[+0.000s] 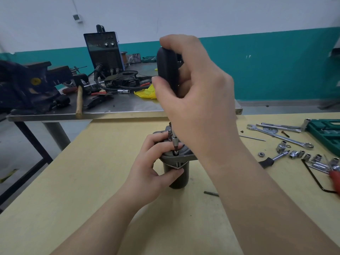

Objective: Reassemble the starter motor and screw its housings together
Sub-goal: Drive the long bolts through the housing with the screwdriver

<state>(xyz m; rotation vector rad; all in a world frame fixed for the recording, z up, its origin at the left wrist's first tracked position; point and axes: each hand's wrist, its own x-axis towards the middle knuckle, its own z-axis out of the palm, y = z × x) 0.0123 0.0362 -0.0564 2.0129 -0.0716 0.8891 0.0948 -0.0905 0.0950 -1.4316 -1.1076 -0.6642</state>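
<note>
Two bare forearms reach in from the bottom edge over a pale yellow surface (92,172). At its middle stands the starter motor (177,169), upright, with its dark round body below and a grey metal housing (181,155) on top. The left hand (154,166) has its grip clamped on the motor: fingers curl over the housing's near rim and the thumb presses the side of the body beneath. The right hand (191,85), raised above, has its grip clamped round the black handle of a screwdriver (168,72). The tool's metal shaft runs straight down, mostly hidden behind the wrist, and its tip sits in a hole in the housing, just beside the left fingers.

To the right on the same surface lie wrenches (281,135), loose sockets (303,155), a nut (261,154) and the corner of a green tool case (325,133). Behind, well apart, a steel table (128,107) carries a dark welding machine (104,52), a vise (31,85), a wooden-handled hammer (79,102) and a yellow cloth (147,92).
</note>
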